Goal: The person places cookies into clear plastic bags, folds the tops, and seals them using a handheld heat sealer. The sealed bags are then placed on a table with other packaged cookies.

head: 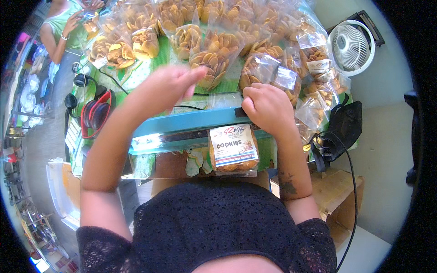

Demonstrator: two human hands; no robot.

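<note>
A blue impulse sealer [184, 120] lies across the table in front of me. My right hand [268, 105] is curled into a fist over the black-tipped end of its arm. Against the sealer's near side rests a labelled clear bag of cookies [234, 148]. Clear plastic film [225, 100] shows just beyond the arm, in line with that bag. My left hand [174, 83] is raised over the sealer's left half, blurred, with its fingers bent. Whether it holds anything cannot be made out. Beyond it stands a tall clear bag of flat brown cookies [210, 66].
Many filled bags [239, 20] crowd the table's far side. Red-and-black headphones [99, 111] lie at left, a black pouch [346, 129] with a cable at right. A white fan [351, 47] is by the wall. Another person [65, 30] is at the far left.
</note>
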